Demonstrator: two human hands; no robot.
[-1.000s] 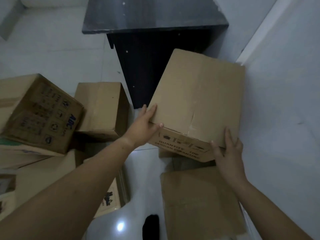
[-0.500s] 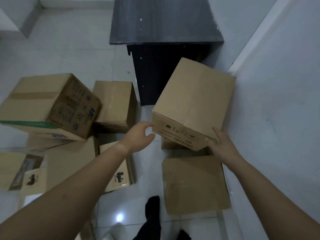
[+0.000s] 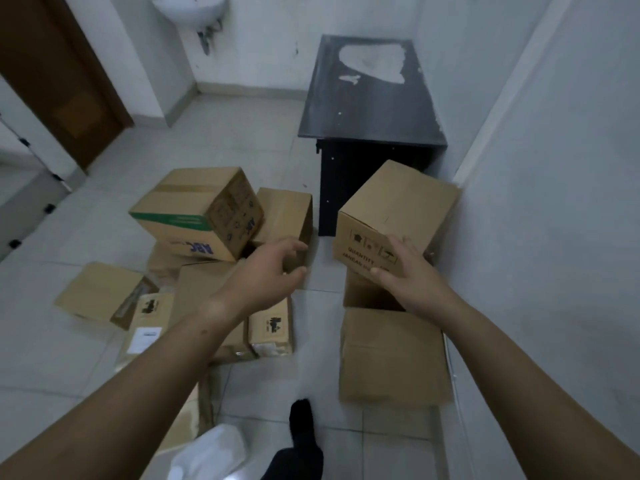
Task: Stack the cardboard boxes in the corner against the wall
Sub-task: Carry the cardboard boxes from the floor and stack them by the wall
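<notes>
Right of the black desk's [image 3: 370,109] near end, hard against the wall [image 3: 554,202], a tilted box [image 3: 398,202] sits on a lower box [image 3: 363,292], its printed face turned toward the camera and reading "QUANTITY". The right hand [image 3: 410,275] lies on that printed face with its fingers spread and only lightly bent, the thumb near the bottom edge; it wraps around nothing. Nearer than the desk along the same wall, a flat box [image 3: 391,355] lies on the floor [image 3: 242,140] just this side of the lower box.

The left hand [image 3: 266,271] hovers in the air left of the desk's near end, fingers loosely curved and apart, holding nothing. Beyond it a plain box [image 3: 284,209] stands on the floor just beside the desk's left side. Further left of the desk, an ABC box [image 3: 194,209] with a green stripe rests crooked on a loose heap of more boxes.

Well beyond the desk's left side are a sink [image 3: 190,6] and a brown door [image 3: 59,81]. A foot [image 3: 301,420] in a dark sock shows at the bottom
</notes>
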